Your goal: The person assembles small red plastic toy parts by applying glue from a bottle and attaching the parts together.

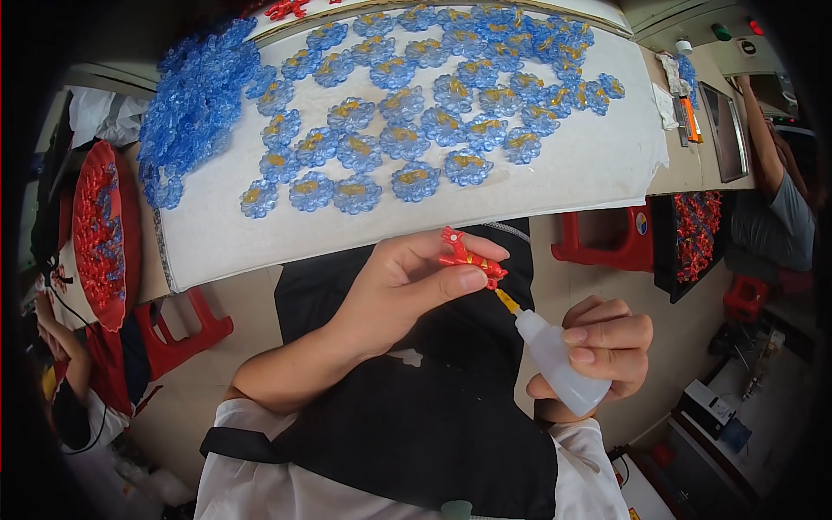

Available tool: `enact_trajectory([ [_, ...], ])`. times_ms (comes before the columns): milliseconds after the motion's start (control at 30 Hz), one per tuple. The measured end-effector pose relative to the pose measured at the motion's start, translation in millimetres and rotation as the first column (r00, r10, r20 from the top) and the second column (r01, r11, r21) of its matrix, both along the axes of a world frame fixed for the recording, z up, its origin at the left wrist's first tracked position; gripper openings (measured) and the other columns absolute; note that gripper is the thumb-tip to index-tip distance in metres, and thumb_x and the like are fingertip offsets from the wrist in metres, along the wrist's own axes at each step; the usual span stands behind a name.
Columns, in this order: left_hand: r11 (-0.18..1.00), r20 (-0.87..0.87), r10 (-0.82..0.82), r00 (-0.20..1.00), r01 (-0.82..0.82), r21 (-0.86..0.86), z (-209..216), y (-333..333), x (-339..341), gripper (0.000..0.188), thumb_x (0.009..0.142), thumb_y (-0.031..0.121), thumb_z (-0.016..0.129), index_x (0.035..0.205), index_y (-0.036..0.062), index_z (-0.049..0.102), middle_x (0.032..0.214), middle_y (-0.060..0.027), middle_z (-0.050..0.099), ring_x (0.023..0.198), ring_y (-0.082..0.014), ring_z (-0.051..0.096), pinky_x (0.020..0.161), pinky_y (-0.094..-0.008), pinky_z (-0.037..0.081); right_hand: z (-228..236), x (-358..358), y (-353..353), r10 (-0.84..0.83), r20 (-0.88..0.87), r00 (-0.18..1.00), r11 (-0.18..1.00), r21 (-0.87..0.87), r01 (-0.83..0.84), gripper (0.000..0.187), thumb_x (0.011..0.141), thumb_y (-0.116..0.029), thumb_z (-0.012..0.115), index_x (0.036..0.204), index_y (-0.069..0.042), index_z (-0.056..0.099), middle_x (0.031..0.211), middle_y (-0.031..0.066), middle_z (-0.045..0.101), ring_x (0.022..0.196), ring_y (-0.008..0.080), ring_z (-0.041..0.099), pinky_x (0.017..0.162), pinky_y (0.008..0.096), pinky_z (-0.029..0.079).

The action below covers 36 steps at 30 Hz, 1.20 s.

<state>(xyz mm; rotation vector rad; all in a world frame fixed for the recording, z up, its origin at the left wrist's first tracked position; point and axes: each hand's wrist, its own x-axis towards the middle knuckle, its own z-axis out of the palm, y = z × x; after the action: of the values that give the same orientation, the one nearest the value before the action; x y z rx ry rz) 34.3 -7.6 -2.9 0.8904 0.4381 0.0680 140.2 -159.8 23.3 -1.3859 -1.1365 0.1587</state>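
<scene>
My left hand (407,282) pinches a small red plastic figurine (472,260) with yellow markings between thumb and fingers, held out in front of the table's near edge. In my right hand (611,342) is a white squeeze bottle (562,362), tilted so that its yellow-tipped nozzle (508,302) points up at the underside of the figurine. The tip is at or touching the figurine; I cannot tell which. Beyond my hands, many clear blue flower-shaped pieces (416,180) with yellowish patches in their middles lie spread over the white table covering (555,186).
A heap of blue pieces (195,113) stands at the table's left. On the far left is a red tray (130,234) of red and blue parts. An orange cutter (691,120) lies at right, near a black bin (663,260) of red parts. Red stools (607,243) flank me; other people sit either side.
</scene>
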Motion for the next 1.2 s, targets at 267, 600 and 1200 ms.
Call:
enact_trajectory([
  [267,1.0,0.0,0.002,1.0,-0.002,-0.021,-2.6,-0.9,-0.9,0.023,0.08,0.008,0.055,0.101,-0.0026,0.055,0.098,-0.0101,0.058,0.089,-0.0139,0.055,0.083,-0.0268,0.041,-1.0,0.1,0.2,0.004,0.009,1.0,1.0,-0.005,-0.004,0.043,0.047,-0.013,0.081,0.082,-0.009,0.055,0.08,0.0047,0.053,0.059,0.0167,0.052,0.05,0.027,0.044],
  [600,0.987,0.032,-0.005,0.999,0.01,-0.159,-6.9,0.4,0.6,0.026,0.083,0.013,0.053,0.103,-0.0037,0.053,0.099,-0.0106,0.056,0.087,-0.0139,0.054,0.076,-0.0239,0.041,-2.4,4.5,-0.7,-0.014,-0.021,1.0,0.994,0.105,0.017,0.044,0.051,-0.014,0.081,0.086,-0.009,0.054,0.083,0.0038,0.05,0.058,0.0138,0.048,0.047,0.0238,0.04],
  [1200,0.94,0.061,-0.006,0.998,0.026,-0.34,-11.0,-1.9,1.4,0.029,0.085,0.018,0.05,0.105,-0.003,0.052,0.092,-0.0063,0.055,0.078,-0.0085,0.048,0.071,-0.0211,0.038,-5.0,4.9,-1.1,-0.008,0.06,0.998,1.0,0.0,0.008,0.045,0.048,-0.013,0.081,0.083,-0.01,0.053,0.082,0.0041,0.05,0.061,0.0164,0.052,0.052,0.0259,0.044],
])
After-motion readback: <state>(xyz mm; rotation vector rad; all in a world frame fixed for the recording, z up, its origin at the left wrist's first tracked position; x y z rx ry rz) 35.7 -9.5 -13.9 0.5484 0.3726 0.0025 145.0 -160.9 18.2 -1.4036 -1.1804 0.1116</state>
